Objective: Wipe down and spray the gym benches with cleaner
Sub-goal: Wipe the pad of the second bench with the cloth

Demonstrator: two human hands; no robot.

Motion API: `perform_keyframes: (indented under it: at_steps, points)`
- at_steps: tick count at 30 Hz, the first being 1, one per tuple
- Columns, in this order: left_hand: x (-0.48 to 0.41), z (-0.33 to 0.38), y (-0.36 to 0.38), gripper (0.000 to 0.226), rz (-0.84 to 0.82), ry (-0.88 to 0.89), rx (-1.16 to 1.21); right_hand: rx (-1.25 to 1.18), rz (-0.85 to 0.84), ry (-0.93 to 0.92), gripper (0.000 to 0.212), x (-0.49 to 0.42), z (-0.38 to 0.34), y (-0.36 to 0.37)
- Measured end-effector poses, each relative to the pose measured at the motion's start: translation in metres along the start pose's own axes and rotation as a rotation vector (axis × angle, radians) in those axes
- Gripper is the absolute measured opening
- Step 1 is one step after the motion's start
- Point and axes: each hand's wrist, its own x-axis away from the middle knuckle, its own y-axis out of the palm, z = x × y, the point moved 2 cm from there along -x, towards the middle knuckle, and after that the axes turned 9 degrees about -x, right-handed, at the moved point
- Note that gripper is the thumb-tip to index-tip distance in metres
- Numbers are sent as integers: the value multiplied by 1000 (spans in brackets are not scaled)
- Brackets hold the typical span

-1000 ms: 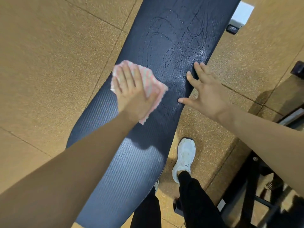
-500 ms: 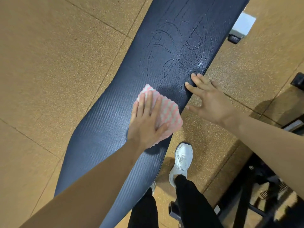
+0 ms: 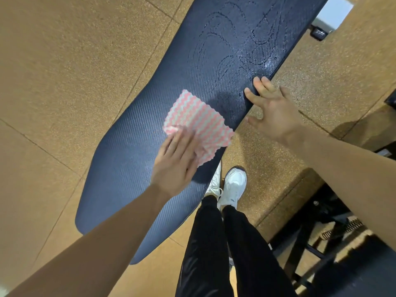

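Note:
A long dark blue padded bench [image 3: 132, 168] runs diagonally from lower left to upper right. Wet cleaner streaks [image 3: 242, 46] glisten on its far half. A pink and white striped cloth [image 3: 197, 116] lies spread on the pad near its right edge. My left hand [image 3: 175, 166] presses flat on the cloth's near corner, fingers blurred and fairly straight. My right hand [image 3: 272, 108] rests on the pad's right edge beyond the cloth, fingers extended on top and thumb down the side.
Tan speckled rubber floor tiles surround the bench. My legs in black trousers and white shoes [image 3: 233, 185] stand at the bench's right side. A dark metal equipment frame [image 3: 310, 232] occupies the lower right. A white part of the bench frame [image 3: 330, 16] shows at the top right.
My left hand has dragged the cloth from the pad's left side toward the near right edge, then slid back onto the cloth's near corner. My right hand stayed on the bench edge.

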Motion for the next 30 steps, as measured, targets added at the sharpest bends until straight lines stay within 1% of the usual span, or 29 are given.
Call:
perform_keyframes:
  at_steps: [2,4,7,9,11,13,14,15,16,18,19,21,23,25,27,30]
  points:
    - [7,10,9,60,-78,-10,-7,-4,-8,1,73,0,0,2]
    - [15,12,18,64,-175,-82,-22,8,-15,8,73,1,2,3]
    - [32,2,19,70,-248,-212,14,5,-15,7,71,0,2,0]
    - [42,-6,13,72,-256,-307,44,5,-21,14,72,-2,-1,-2]
    - [51,-13,6,69,-231,-415,34,16,-33,24,72,-1,-5,-1]
    - [52,-13,-4,64,-139,-515,33,20,-37,38,72,1,-5,1]
    - [48,-12,-7,61,-86,-522,55,20,-39,42,72,1,-6,2]
    - [40,-11,-8,60,-56,-483,88,17,-38,43,72,1,-7,2]
    - [30,-9,-7,60,-57,-408,112,11,-35,43,72,0,-8,2]
    - [9,-6,1,68,-134,-250,92,-13,-39,46,71,-1,-12,1]
    - [1,-6,7,73,-198,-210,68,-24,-48,52,71,-1,-14,2]
    - [-4,-3,19,83,-301,-195,18,-36,-71,70,71,3,-16,3]
    - [-10,-2,25,89,-319,-207,7,-19,-84,83,71,7,-15,5]
    - [-30,-9,24,92,-290,-254,25,4,-78,82,72,5,-11,3]
    - [-63,-28,19,93,-243,-336,30,6,-49,80,72,-1,-8,0]
    - [-105,-67,10,93,-191,-497,100,-1,-29,49,72,-4,-11,5]
